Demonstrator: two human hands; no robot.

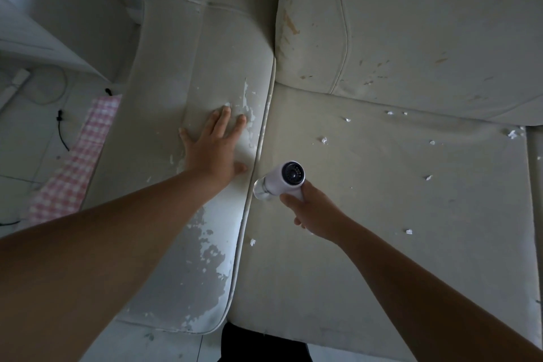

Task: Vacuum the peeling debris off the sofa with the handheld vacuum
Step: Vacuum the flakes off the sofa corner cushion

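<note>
the right hand [312,212] is curled round the lower grip of the handheld vacuum [284,180], fingers wrapped at the front and the white body rising out of the top of the fist, so the tool sits just above and to the left of the knuckles in the head view. its dark round rear end faces the camera, and its silvery front end points down and left, right beside the piped seam [258,150] where the armrest [176,67] meets the seat of the sofa [367,244]; whether the front end touches the fabric cannot be told. the left hand [216,144] lies flat on top of the armrest with fingers straight and spread, holding nothing, its fingertips at a patch of peeled white coating, its thumb near the seam and close to the vacuum's front end. small white flakes of debris [323,139] lie scattered on the seat, most of them beyond and to the right of the vacuum, one near the seam below the right hand. the back cushion [426,23] shows brownish worn spots. on the floor to the left lie a pink checked cloth [79,156] and a black cable [62,132].
</note>
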